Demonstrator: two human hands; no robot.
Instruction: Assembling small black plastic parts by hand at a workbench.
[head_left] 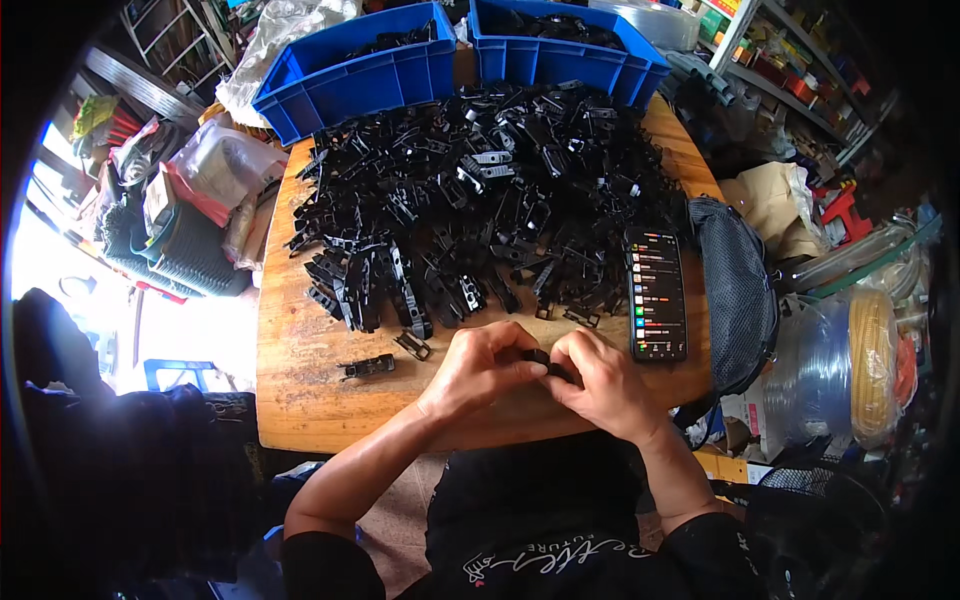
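Close to the table's near edge, my left hand and my right hand meet, fingers bent and pinching. Between them is a small black plastic part, mostly covered by my fingers, so its full shape is hidden. Just beyond my hands spreads a large heap of black plastic parts, long and narrow, some with slots. Two more lie apart to the left of my left hand: a dark clip-like piece and a small open-framed piece.
Two blue crates holding black parts stand at the far edge of the wooden table. A lit phone lies right of the heap, beside a dark mesh bag. Coiled tubing stands at the right.
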